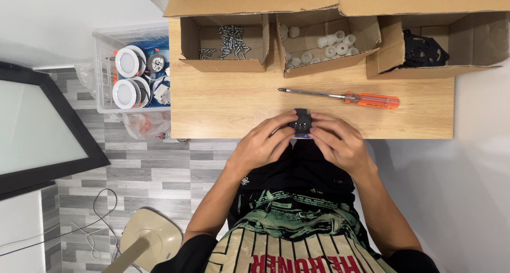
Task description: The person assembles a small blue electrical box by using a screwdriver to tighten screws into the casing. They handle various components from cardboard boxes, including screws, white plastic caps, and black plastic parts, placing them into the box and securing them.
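We pinched the small black part (301, 121) between left hand (263, 144) and right hand (336, 140) (fingers closed on it), steadying it squarely at the table (223, 103) edge.

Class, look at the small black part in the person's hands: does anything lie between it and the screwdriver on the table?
Nothing visible does. The small black part sits between the left hand and right hand, and only bare table separates it from the screwdriver.
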